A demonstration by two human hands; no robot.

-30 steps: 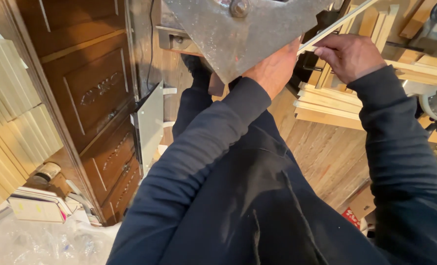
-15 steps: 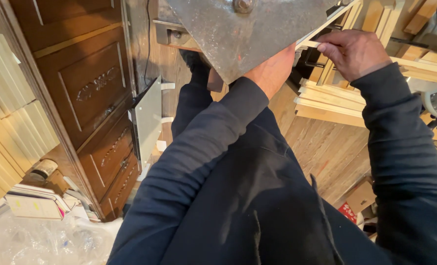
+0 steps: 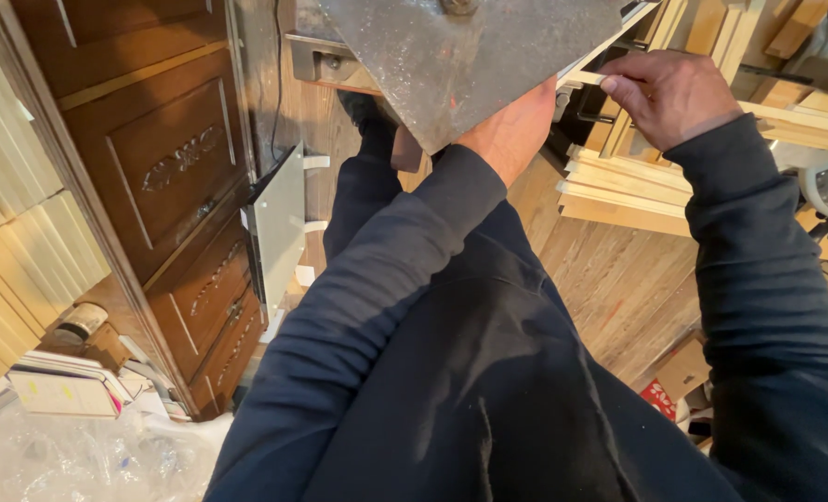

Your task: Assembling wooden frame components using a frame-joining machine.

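A grey metal machine table (image 3: 470, 56) juts out at the top of the head view. My left hand (image 3: 511, 130) reaches up beneath its lower corner, with the fingers hidden behind the metal. My right hand (image 3: 669, 93) pinches the end of a thin pale wooden strip (image 3: 590, 76) that lies along the metal table's right edge. Both arms are in dark sleeves, and my dark trousers and shoe show below.
A carved dark wooden door (image 3: 172, 177) stands at the left, with a pale panel (image 3: 279, 223) leaning on it. Stacked light wooden strips (image 3: 655, 200) lie at the right over a plank floor. Pale boards (image 3: 14, 214), books (image 3: 60, 386) and plastic wrap (image 3: 70, 460) fill the lower left.
My right hand has slid up and to the right along the thin strip. The view has shifted slightly; my left hand stays under the metal table.
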